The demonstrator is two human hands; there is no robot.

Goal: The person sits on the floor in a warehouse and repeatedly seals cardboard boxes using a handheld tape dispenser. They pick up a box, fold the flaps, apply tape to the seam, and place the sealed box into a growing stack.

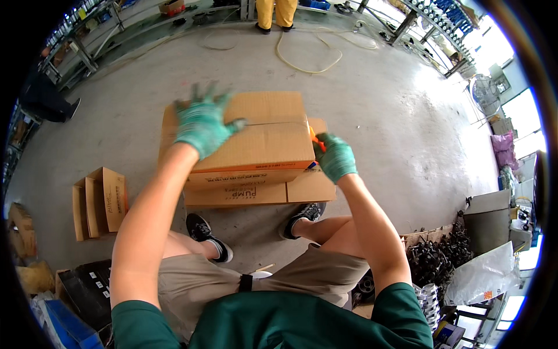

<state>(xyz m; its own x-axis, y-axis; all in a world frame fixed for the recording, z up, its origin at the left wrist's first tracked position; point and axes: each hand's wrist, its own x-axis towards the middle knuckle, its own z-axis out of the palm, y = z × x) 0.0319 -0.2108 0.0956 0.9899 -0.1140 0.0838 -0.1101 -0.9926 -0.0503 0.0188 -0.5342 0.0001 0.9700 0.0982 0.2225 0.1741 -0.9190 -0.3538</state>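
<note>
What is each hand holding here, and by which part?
The right hand grips an orange cutter by its handle end. The left hand holds nothing, lying flat on the cardboard box.

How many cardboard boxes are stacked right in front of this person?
2. The top box lies under the left hand, with the right hand at its right edge. The bottom box sits beneath it on the floor. More could be hidden behind.
</note>
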